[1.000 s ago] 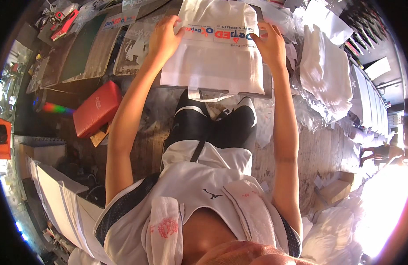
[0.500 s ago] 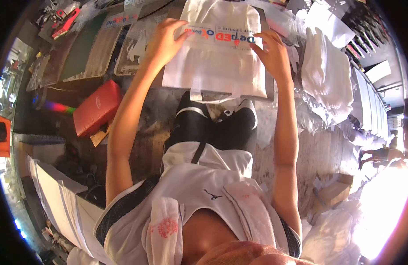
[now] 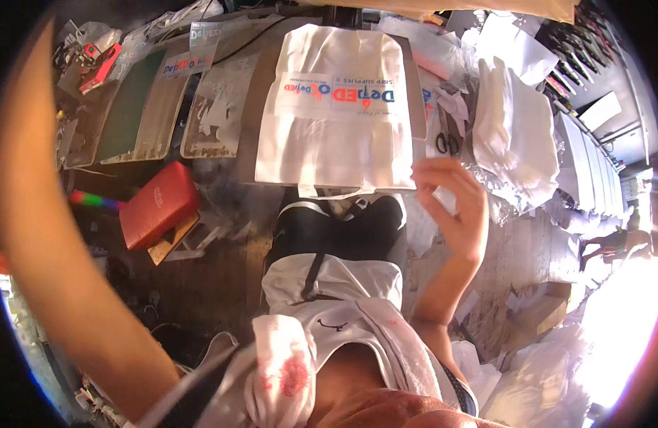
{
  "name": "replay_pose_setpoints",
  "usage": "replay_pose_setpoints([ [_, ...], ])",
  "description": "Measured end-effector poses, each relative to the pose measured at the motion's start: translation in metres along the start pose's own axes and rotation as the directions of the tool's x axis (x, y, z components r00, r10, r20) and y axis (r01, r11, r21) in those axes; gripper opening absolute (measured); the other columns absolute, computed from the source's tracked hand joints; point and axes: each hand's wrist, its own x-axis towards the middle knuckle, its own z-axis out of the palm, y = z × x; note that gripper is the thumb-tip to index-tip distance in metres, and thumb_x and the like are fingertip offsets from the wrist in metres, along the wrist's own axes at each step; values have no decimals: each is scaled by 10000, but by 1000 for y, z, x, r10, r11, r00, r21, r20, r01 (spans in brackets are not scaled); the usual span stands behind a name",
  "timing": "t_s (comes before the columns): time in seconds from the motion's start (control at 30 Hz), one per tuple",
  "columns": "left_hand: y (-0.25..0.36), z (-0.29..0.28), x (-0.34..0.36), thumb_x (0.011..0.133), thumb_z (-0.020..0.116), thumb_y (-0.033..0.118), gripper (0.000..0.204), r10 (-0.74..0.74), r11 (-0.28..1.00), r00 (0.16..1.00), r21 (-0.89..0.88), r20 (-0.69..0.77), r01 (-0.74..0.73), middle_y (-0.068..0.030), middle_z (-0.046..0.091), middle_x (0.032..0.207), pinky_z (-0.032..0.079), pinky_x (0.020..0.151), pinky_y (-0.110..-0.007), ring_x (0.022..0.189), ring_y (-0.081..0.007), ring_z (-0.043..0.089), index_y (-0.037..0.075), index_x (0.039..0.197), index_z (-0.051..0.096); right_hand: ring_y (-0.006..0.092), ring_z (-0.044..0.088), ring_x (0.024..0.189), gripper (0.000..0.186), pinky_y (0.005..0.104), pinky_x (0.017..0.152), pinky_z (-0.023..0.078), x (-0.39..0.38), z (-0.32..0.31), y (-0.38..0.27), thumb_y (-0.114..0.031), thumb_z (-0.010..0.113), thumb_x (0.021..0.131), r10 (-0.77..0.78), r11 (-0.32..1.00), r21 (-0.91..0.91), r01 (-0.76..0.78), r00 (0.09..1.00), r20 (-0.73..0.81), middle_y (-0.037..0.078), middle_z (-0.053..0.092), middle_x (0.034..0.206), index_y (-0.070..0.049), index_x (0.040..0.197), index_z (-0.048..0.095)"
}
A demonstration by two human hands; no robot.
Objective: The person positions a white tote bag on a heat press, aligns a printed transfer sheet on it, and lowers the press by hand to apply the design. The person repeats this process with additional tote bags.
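A white cloth bag [image 3: 336,146] lies flat on a dark board in front of me, its handles hanging past the near edge. Across it sits a clear film [image 3: 340,96] with red and blue printed lettering. My right hand [image 3: 454,203] is beside the bag's near right corner. Its fingers are bent, thumb apart from them, and I see nothing held. My left arm [image 3: 58,264] reaches up along the left rim of the picture, and the hand at its end is beyond the view.
A stack of folded white cloth bags [image 3: 514,135] lies to the right, with black scissors [image 3: 447,144] near it. On the left are a red padded block [image 3: 160,203] and several flat boards [image 3: 133,107]. A tan panel [image 3: 450,8] crosses the top edge.
Both hands have left the film on the bag. The right has drawn back toward me to the near corner; the left has swung up and left out of view. A tan panel now shows at top.
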Motion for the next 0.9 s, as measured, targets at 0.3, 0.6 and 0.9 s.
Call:
replay_pose_setpoints([
  [0.3, 67, 212, 11, 963, 707, 275, 158, 4, 998, 836, 51, 549, -38, -118, 720, 777, 539, 694, -365, 720, -242, 715, 130, 996, 761, 203, 708, 862, 218, 320, 808, 556, -70, -35, -7, 59, 759, 819, 188, 982, 45, -183, 968, -163, 133, 763, 994, 21, 1033, 782],
  [0.6, 91, 129, 6, 971, 712, 290, 175, 126, 983, 962, -158, 243, -89, -141, 706, 761, 534, 657, -390, 696, -270, 714, 117, 962, 736, 230, 703, 874, 155, 334, 803, 542, -84, -31, 3, 50, 742, 838, 199, 973, 142, -181, 972, -127, 128, 756, 958, 47, 991, 762],
  [0.9, 136, -66, -140, 978, 716, 306, 208, 294, 862, 956, -429, -9, -270, -164, 692, 746, 529, 621, -414, 671, -297, 713, 103, 929, 711, 293, 713, 876, 226, 373, 752, 546, -48, -31, -6, -113, 790, 918, -398, 816, 553, 168, 858, 326, 182, 757, 1024, 63, 1057, 760],
])
